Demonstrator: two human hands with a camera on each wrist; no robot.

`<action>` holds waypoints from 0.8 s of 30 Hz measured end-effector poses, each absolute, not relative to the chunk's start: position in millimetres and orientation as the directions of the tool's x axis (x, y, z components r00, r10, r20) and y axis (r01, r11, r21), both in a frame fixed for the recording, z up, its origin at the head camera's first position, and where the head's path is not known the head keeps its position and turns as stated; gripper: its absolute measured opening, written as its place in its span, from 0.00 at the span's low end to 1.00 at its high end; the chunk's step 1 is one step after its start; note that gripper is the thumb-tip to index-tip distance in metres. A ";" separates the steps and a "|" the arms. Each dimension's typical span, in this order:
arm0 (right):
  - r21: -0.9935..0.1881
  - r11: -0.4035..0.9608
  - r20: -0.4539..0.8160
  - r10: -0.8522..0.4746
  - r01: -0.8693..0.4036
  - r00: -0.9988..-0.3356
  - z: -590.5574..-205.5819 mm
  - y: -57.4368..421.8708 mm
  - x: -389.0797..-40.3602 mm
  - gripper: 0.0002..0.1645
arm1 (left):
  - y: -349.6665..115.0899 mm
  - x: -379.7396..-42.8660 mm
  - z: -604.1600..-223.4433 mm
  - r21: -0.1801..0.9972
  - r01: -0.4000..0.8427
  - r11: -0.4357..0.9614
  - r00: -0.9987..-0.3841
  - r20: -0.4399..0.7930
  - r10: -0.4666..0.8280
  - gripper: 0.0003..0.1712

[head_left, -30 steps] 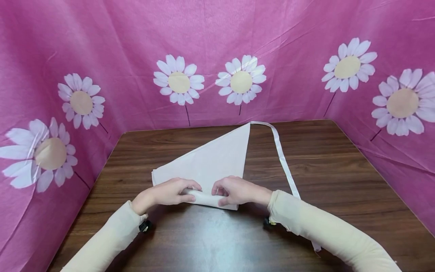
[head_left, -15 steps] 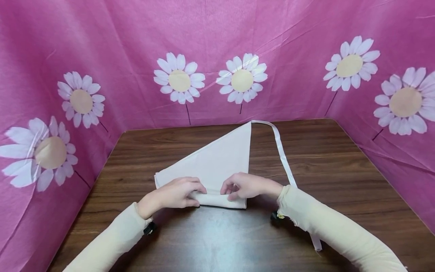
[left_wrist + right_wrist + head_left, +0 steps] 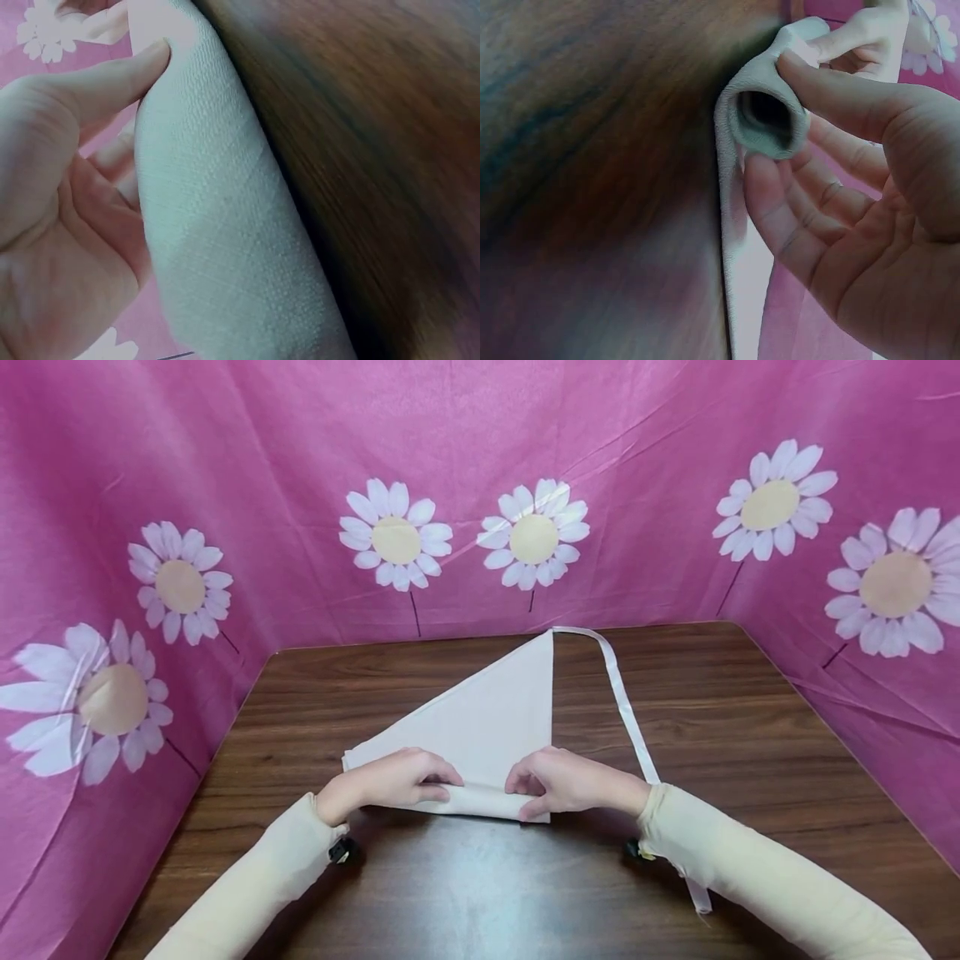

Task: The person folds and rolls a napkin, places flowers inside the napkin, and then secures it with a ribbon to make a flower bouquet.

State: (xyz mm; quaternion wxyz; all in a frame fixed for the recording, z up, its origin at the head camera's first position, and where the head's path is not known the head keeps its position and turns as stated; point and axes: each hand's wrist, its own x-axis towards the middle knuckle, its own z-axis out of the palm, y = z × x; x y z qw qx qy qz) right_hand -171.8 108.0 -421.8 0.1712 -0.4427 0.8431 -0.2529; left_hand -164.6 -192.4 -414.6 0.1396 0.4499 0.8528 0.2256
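A pale cream cloth (image 3: 487, 727) lies on the dark wooden table (image 3: 480, 877), tapering to a point at the far edge, its near edge wound into a roll (image 3: 480, 797). My left hand (image 3: 390, 781) grips the roll's left end, thumb on the fabric (image 3: 225, 225). At the other end my right hand (image 3: 570, 781) pinches the roll, whose hollow end (image 3: 769, 120) shows between thumb and fingers. A white strap (image 3: 626, 710) runs from the cloth's far tip back under my right sleeve.
Pink cloth walls with white daisies (image 3: 532, 539) close off the table on the left, back and right. Bare tabletop (image 3: 750, 718) lies to the right of the strap and in front of my hands.
Both hands have rolled the cloth's near edge a little further away from me and shifted slightly right; the flat part of the cloth is shorter.
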 end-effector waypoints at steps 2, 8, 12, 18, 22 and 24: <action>-0.585 0.478 -0.065 -0.833 -0.656 -0.549 -421.7 110.3 -171.8 0.13 | -189.8 -165.5 -413.2 0.535 0.683 0.497 -0.555 -0.062 0.830 0.10; -0.623 0.467 -0.084 -0.837 -0.627 -0.540 -424.7 112.0 -172.5 0.10 | -188.1 -160.5 -413.7 0.431 0.729 0.531 -0.588 -0.003 0.809 0.13; -0.630 0.475 -0.097 -0.833 -0.614 -0.544 -428.5 111.8 -172.7 0.09 | -190.6 -155.9 -416.0 0.396 0.737 0.547 -0.604 0.024 0.797 0.20; -0.634 0.458 -0.096 -0.846 -0.623 -0.525 -428.4 114.1 -174.2 0.08 | -192.7 -153.7 -421.7 0.411 0.708 0.575 -0.617 -0.038 0.786 0.25; -0.646 0.427 -0.082 -0.863 -0.632 -0.499 -427.6 117.0 -176.7 0.08 | -192.6 -153.9 -422.9 0.403 0.699 0.591 -0.631 -0.041 0.774 0.24; -0.660 0.406 -0.071 -0.871 -0.632 -0.486 -427.8 118.4 -177.9 0.08 | -192.1 -153.3 -421.9 0.393 0.702 0.593 -0.634 -0.035 0.773 0.25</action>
